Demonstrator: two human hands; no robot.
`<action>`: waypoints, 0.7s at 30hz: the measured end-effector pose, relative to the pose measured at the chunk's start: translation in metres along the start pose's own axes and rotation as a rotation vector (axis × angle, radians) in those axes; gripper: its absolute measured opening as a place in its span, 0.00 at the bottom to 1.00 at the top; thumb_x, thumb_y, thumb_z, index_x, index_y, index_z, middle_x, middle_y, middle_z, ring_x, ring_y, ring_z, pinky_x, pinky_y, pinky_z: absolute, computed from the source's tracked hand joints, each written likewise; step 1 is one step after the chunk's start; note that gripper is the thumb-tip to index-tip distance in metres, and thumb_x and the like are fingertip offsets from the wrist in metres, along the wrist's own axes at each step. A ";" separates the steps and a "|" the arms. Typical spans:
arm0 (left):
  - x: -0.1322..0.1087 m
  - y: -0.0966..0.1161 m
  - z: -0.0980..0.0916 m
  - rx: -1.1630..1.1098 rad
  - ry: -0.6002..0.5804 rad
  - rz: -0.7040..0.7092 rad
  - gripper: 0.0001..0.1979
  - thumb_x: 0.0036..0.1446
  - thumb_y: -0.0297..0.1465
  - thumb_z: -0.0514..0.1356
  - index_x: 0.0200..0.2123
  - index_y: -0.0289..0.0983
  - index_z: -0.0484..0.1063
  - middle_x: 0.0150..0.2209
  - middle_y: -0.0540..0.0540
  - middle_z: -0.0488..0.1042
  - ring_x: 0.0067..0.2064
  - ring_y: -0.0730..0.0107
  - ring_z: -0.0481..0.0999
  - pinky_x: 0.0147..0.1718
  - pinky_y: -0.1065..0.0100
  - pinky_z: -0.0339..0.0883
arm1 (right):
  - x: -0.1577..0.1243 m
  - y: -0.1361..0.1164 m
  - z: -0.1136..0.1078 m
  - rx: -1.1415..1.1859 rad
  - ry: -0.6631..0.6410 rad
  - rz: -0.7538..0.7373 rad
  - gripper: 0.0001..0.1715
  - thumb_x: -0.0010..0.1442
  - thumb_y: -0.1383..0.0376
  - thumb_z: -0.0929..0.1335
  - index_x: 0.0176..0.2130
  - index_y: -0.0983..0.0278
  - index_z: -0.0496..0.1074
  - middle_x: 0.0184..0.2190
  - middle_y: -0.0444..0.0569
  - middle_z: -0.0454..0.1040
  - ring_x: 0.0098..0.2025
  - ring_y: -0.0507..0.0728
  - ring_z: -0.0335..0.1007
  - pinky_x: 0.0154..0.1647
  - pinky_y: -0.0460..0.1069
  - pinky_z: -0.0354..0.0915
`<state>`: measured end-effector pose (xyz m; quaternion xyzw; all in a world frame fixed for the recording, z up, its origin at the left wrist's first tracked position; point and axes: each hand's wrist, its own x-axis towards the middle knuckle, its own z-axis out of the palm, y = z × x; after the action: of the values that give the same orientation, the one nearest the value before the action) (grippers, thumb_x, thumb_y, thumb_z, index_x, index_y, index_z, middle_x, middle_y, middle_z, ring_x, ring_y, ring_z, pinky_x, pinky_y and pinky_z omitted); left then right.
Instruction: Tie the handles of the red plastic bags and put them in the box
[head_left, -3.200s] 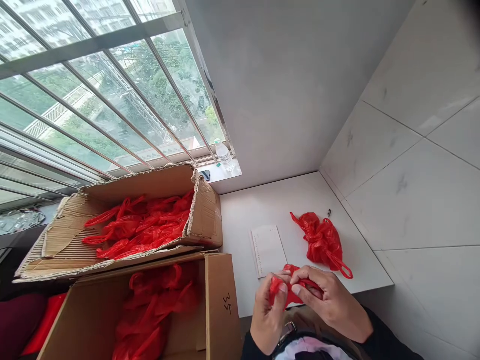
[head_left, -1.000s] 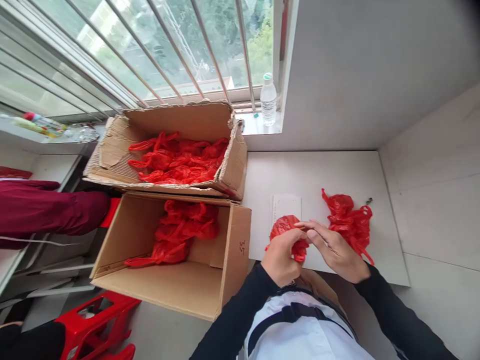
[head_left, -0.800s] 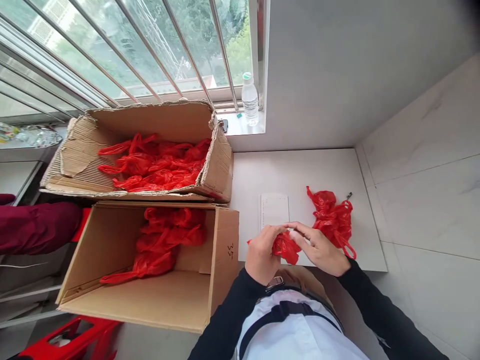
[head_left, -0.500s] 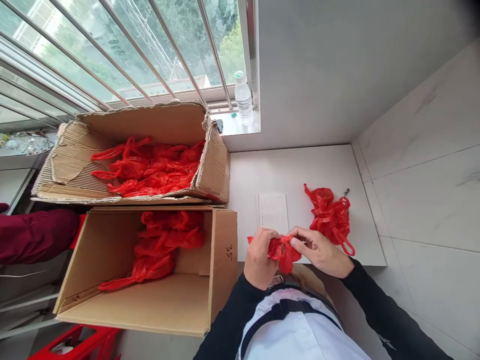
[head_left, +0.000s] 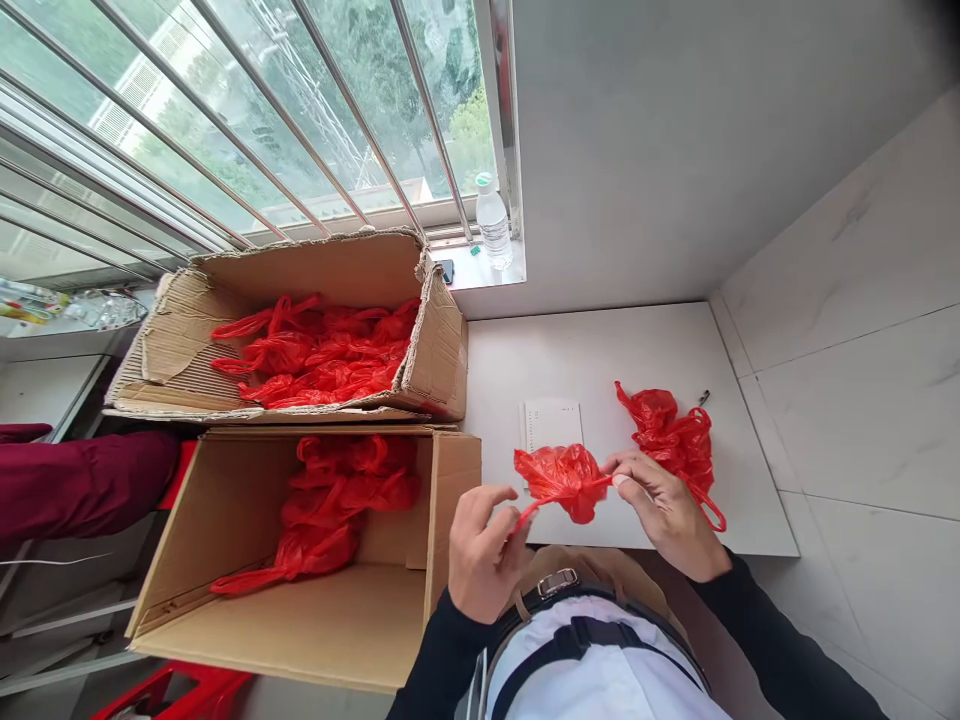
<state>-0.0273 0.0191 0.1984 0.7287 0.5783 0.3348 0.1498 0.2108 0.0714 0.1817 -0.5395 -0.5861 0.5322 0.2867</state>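
Note:
A crumpled red plastic bag is stretched between my two hands, above the front of the white table. My left hand pinches one thin end of it, fingers curled. On the other side my right hand grips the opposite end between thumb and fingers. Behind the bag lies a white notepad, partly covered by it. To the right of my right hand, more red plastic bags sit bunched on the table, their handle loops trailing.
Two open cardboard boxes stand at my left: the farther box and the nearer box, both holding red bags. A water bottle and a phone rest on the windowsill. A person's maroon-clad limb and a red stool are at far left.
My hands have moved apart, the left one leftward, drawing the red bag out between them. The whole view has shifted slightly.

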 end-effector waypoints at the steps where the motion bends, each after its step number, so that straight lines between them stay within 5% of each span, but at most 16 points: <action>1: -0.004 -0.004 -0.004 0.021 -0.006 -0.071 0.08 0.59 0.22 0.62 0.31 0.39 0.66 0.38 0.45 0.74 0.39 0.65 0.72 0.38 0.64 0.66 | 0.001 0.003 0.003 0.020 0.013 0.018 0.16 0.68 0.58 0.61 0.30 0.61 0.69 0.47 0.49 0.72 0.47 0.58 0.67 0.47 0.51 0.60; 9: -0.032 -0.011 -0.004 -0.016 -0.077 -0.340 0.11 0.66 0.29 0.56 0.29 0.39 0.65 0.26 0.52 0.63 0.27 0.73 0.62 0.28 0.71 0.58 | 0.004 0.018 0.019 0.135 0.037 0.104 0.18 0.65 0.57 0.62 0.25 0.61 0.65 0.45 0.51 0.75 0.44 0.59 0.68 0.43 0.51 0.60; 13: -0.041 -0.019 -0.006 -0.030 -0.012 -0.432 0.14 0.66 0.30 0.56 0.26 0.39 0.63 0.25 0.53 0.59 0.25 0.74 0.59 0.26 0.72 0.56 | 0.007 0.039 0.014 0.200 0.125 0.142 0.17 0.62 0.61 0.63 0.22 0.61 0.62 0.41 0.51 0.75 0.43 0.59 0.67 0.42 0.52 0.60; 18: -0.041 -0.028 -0.010 -0.098 0.030 -0.501 0.13 0.64 0.32 0.58 0.26 0.39 0.64 0.24 0.54 0.59 0.25 0.74 0.59 0.27 0.71 0.56 | 0.012 0.038 0.003 0.581 0.175 0.273 0.19 0.60 0.59 0.67 0.21 0.61 0.60 0.41 0.50 0.76 0.32 0.54 0.63 0.36 0.51 0.64; 21: -0.024 -0.018 -0.007 -0.260 0.048 -0.516 0.11 0.63 0.32 0.60 0.28 0.38 0.66 0.30 0.50 0.70 0.31 0.72 0.68 0.32 0.70 0.62 | 0.014 0.019 -0.004 0.887 0.132 0.302 0.17 0.60 0.59 0.67 0.24 0.60 0.61 0.40 0.48 0.77 0.32 0.54 0.66 0.34 0.51 0.68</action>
<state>-0.0482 0.0000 0.1847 0.5242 0.7000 0.3742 0.3084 0.2170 0.0833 0.1619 -0.4769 -0.1979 0.7313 0.4456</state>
